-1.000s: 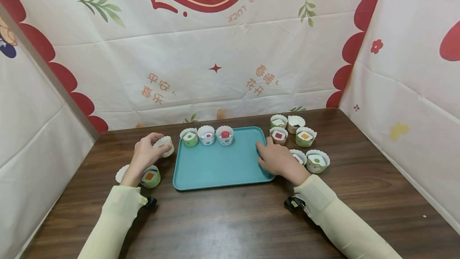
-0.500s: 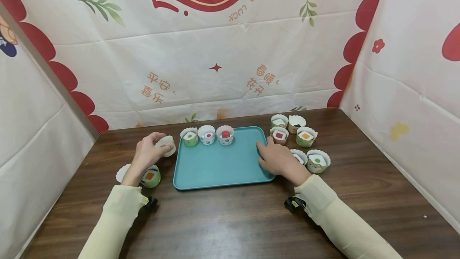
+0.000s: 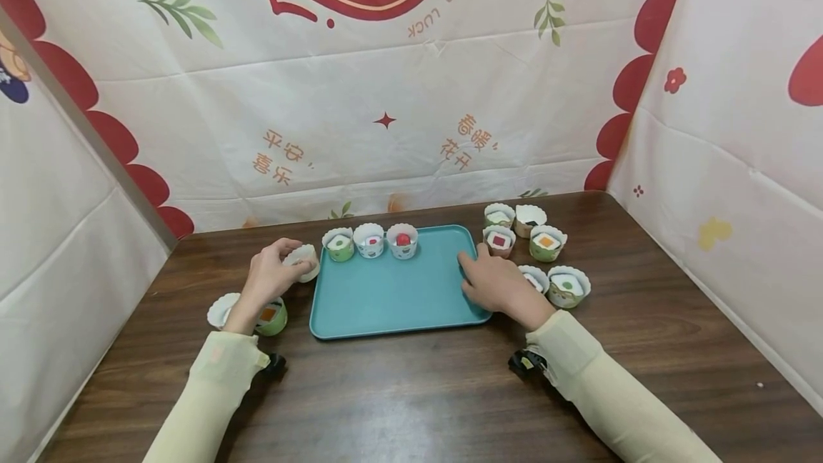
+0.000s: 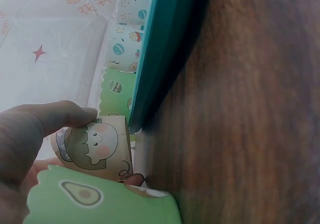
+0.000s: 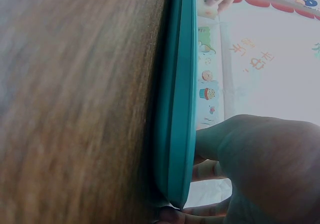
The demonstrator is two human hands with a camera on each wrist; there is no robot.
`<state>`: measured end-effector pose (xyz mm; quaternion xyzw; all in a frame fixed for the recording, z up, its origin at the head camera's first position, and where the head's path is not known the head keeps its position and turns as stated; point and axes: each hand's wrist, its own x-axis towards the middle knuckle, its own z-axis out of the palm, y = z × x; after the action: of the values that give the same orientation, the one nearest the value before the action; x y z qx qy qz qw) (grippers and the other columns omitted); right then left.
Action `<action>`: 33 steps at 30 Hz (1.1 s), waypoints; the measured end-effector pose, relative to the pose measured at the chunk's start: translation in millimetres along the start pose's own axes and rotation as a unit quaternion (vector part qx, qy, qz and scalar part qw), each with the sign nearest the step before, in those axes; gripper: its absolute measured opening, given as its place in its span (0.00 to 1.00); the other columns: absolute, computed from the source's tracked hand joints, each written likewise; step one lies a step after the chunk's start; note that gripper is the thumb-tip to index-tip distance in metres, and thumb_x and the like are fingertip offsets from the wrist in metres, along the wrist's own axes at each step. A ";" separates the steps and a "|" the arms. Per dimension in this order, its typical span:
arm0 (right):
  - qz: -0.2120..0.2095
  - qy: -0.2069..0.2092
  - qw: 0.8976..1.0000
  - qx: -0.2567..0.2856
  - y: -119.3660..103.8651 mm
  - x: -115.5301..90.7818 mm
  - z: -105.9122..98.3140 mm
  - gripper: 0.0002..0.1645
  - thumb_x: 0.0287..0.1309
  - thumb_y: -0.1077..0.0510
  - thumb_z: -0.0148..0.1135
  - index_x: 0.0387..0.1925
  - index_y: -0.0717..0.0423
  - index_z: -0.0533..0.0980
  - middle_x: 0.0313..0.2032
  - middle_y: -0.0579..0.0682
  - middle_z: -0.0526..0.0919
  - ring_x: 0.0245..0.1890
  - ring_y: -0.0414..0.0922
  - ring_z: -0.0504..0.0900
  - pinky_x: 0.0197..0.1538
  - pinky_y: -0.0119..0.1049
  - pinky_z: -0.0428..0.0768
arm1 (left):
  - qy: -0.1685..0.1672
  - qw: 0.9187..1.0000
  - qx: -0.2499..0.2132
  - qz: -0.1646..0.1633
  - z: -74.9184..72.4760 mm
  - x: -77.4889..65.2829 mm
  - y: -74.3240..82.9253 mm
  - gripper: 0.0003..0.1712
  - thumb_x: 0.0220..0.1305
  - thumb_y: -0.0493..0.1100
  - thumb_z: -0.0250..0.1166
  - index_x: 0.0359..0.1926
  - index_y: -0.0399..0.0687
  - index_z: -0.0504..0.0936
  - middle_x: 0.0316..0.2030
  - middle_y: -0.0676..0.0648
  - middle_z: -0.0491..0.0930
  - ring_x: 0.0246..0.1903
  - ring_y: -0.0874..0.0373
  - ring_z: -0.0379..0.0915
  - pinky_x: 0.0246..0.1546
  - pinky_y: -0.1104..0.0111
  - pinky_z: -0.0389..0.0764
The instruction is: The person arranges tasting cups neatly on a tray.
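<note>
At the tray's left side, my left hand [image 3: 273, 274] pinches a pale paper baking cup [image 3: 303, 260] between thumb and fingers. The left wrist view shows the cartoon face printed on this baking cup [image 4: 97, 146]. A green avocado-print cup [image 4: 100, 196] stands close in front of it there. My right hand [image 3: 501, 284] grips the right edge of the teal tray [image 3: 392, 299], its thumb over the rim and a fingertip low at the corner in the right wrist view. Along the tray's back left edge stand a green cup [image 3: 338, 246] and two white cups, all with small sweets inside.
Right of the tray stand several filled paper cups, among them one with an orange topping [image 3: 545, 244] and one with a green dot [image 3: 568, 287]. Behind my left wrist are a white cup [image 3: 221, 310] and a green cup [image 3: 273, 316]. A printed cloth [image 3: 386, 163] hangs behind the table [image 3: 398, 399].
My left hand has shifted slightly right with the pale baking cup, bringing it close to the tray's left edge. My right hand and the tray have stayed in place.
</note>
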<state>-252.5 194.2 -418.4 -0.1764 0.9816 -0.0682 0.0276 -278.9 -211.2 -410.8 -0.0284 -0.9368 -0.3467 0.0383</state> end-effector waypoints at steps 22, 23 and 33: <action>0.007 -0.001 1.000 0.003 0.8 -1.2 -1.8 0.27 0.74 0.52 0.53 0.68 0.60 0.68 0.57 0.73 0.70 0.21 0.49 0.75 0.21 0.41 0.72 | -0.004 1.000 -0.004 0.012 3.3 0.8 2.9 0.35 0.67 0.59 0.69 0.68 0.45 0.75 0.68 0.31 0.73 0.69 0.34 0.67 0.65 0.40 0.74; 0.007 -0.001 1.000 0.003 0.8 -1.4 -1.8 0.27 0.74 0.52 0.53 0.68 0.60 0.68 0.57 0.73 0.70 0.21 0.49 0.75 0.21 0.41 0.72 | -0.003 1.000 -0.004 0.014 3.6 1.0 3.3 0.36 0.67 0.59 0.69 0.68 0.45 0.75 0.68 0.32 0.73 0.69 0.34 0.67 0.65 0.40 0.74; 0.004 -0.001 1.000 0.004 1.0 -0.1 -0.5 0.27 0.74 0.53 0.53 0.68 0.60 0.67 0.58 0.74 0.70 0.20 0.49 0.74 0.21 0.41 0.71 | 0.007 0.999 -0.001 0.038 5.6 -0.1 7.7 0.35 0.66 0.57 0.70 0.67 0.44 0.76 0.66 0.33 0.76 0.65 0.37 0.71 0.61 0.41 0.75</action>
<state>-252.7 195.2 -418.1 -0.1722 0.9820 -0.0715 0.0293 -278.4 -201.6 -410.1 -0.0618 -0.9343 -0.3464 0.0575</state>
